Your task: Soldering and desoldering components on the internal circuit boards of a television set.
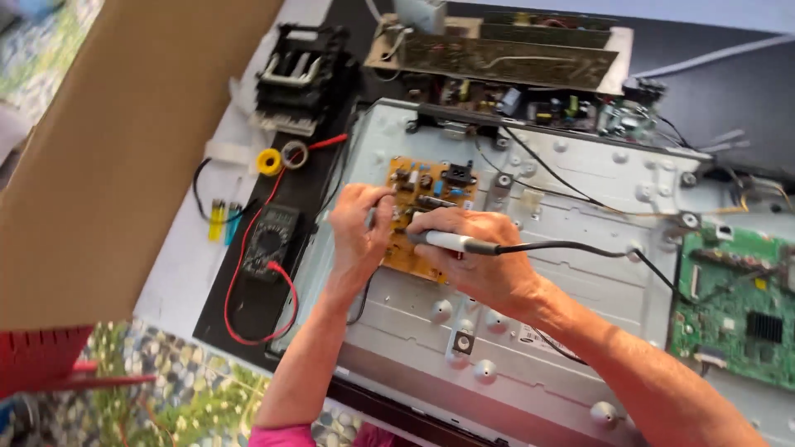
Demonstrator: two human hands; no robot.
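Observation:
A yellow circuit board [414, 178] is mounted on the grey metal back panel [571, 273] of a flat screen. My right hand [472, 257] grips a white-handled soldering iron [451, 241] with a black cord, its tip down on the board. My left hand [360, 228] rests at the board's left edge and pinches a thin grey tool against it. Both hands hide the board's lower part.
A black multimeter [269, 240] with red leads lies to the left, beside a yellow solder reel [269, 161] and two lighters [222, 219]. A green circuit board [733, 306] sits at the right. More boards stand at the back. A big cardboard sheet [124, 141] covers the left.

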